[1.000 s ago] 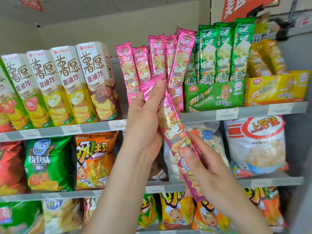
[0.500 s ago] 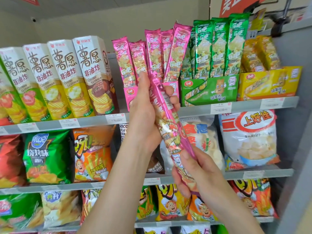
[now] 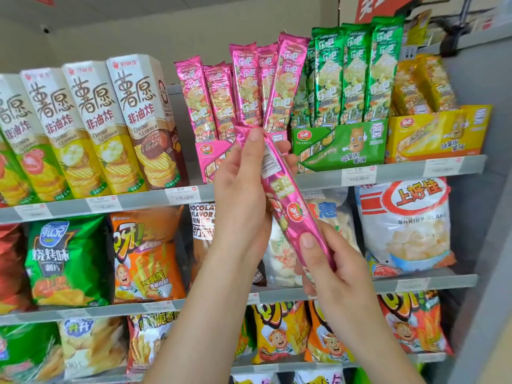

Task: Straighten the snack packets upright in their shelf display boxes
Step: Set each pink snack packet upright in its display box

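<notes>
Because the long pink packet (image 3: 291, 214) looks like light, slick foil over brittle crisps, it would probably slip from a loose pinch and buckle if squeezed mid-length, so the ends seem the best holds. At lower centre the right hand (image 3: 332, 273) pinches its bottom end, and just above, the left hand (image 3: 238, 200) curls round its upper part. It slants across mid-frame, its top before the pink display box (image 3: 210, 156), where the standing pink packets (image 3: 245, 84) lean fanned out.

The left hand (image 3: 241, 195) is covering most of the pink display box (image 3: 210, 157), and the right hand (image 3: 335, 275) is hiding the lower end of the pink packet (image 3: 291, 206) (the shelf price tags (image 3: 358, 176) are too blurred to read).
</notes>
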{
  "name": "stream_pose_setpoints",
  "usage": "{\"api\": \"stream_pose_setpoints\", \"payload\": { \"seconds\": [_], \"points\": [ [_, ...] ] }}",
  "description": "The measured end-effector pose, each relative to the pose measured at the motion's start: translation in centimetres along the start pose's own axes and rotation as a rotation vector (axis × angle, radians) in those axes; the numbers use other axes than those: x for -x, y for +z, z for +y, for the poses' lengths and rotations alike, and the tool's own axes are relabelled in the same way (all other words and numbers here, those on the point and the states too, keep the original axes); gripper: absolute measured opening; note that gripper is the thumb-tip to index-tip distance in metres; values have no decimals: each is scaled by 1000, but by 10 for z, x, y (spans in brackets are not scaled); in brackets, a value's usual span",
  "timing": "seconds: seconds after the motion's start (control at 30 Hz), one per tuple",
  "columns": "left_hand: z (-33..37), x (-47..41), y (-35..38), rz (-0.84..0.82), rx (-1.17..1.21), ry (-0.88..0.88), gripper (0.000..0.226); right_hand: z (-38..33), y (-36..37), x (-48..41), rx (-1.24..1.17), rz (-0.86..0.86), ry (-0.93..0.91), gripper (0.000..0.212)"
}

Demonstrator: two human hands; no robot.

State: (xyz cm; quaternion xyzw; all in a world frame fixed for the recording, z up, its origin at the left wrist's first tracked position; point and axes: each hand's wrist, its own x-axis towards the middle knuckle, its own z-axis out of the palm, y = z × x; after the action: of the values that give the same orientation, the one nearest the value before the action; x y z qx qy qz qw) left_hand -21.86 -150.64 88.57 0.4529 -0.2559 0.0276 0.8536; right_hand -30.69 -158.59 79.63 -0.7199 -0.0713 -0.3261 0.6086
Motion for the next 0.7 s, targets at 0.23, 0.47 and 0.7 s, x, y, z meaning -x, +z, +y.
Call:
{"api": "stream_pose_setpoints", "payload": {
  "seconds": [0.23, 0.47, 0.7],
  "points": [
    [10, -13, -7, -67, 277, -80, 42, 7, -17, 5, -303, -282, 138, 40],
    [-4, -10, -9, -7, 78, -96, 47, 6, -13, 4, -172, -154, 15, 37],
    [-16, -4, -19, -51, -241, 82, 59, 11, -6, 4, 139, 70, -68, 57]
  ]
}}
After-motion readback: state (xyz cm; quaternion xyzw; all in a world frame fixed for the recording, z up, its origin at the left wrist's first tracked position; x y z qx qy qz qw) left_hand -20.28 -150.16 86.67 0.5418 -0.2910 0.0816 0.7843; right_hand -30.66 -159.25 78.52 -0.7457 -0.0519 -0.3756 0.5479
